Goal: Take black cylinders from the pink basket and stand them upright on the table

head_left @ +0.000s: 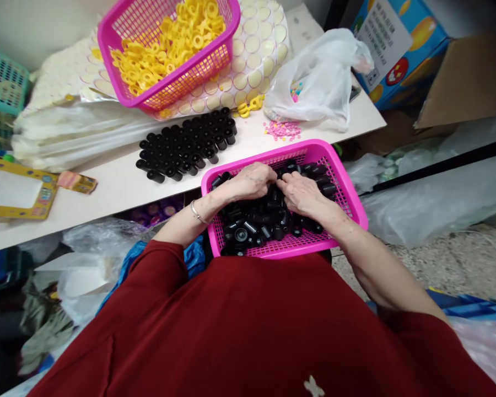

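Note:
A pink mesh basket (349, 190) full of loose black plastic cylinders (267, 231) sits against my front, below the table's edge. Both hands reach into it, and their fingertips nearly meet over the pile. My left hand (254, 181) is closed, fingers curled downward among the black pieces. Beside it, my right hand (300, 193) is closed too, its fingers pinched together toward the left. What either hand holds is hidden by the fingers and the dark pieces. On the table, a block of black cylinders standing upright (186, 142) is lined up in rows.
A second pink basket (169, 88) with yellow ring-shaped pieces (169, 47) rests on sticker sheets (256, 44) at the back. Small pink beads (281, 130) lie beside a white plastic bag (314, 77). A printed box (400, 49) stands at right, yellow packaging (16, 187) at left.

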A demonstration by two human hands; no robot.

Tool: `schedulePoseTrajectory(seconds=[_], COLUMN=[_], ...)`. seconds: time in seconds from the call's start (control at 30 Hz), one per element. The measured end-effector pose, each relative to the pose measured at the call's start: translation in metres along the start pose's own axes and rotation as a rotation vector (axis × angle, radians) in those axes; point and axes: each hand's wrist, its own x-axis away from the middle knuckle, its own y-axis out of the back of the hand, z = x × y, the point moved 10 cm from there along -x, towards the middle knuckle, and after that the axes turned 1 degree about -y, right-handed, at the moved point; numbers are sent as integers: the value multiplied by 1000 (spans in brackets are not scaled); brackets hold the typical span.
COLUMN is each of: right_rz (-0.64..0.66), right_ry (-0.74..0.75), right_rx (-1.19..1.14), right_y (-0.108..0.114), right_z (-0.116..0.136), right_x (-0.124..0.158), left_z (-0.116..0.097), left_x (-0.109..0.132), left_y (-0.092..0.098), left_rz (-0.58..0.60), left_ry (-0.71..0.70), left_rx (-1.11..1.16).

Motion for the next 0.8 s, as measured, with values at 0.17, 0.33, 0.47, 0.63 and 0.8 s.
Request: schedulePoseTrajectory(seconds=[0.17,0.33,0.47,0.63,0.8], right_rz=[-85,-466,-579,-631,-780], right_ry=[29,-100,-180,-215,-196], right_rx=[-147,-907,-1666,-1941,-1861], right_y=[-7,-6,-25,-33,-24], right_z=[-15,-57,-73,-69,-60], right_x=[17,53,78,91,96], left_z=[-25,-41,-40,-30,-34], left_x=[15,17,11,3,1], left_y=[-29,-60,-57,-42,-41], left_rz=[70,161,99,-55,-126], left_ry=[-152,-175,-135,-27,-4], left_rx=[53,-92,0,540,898])
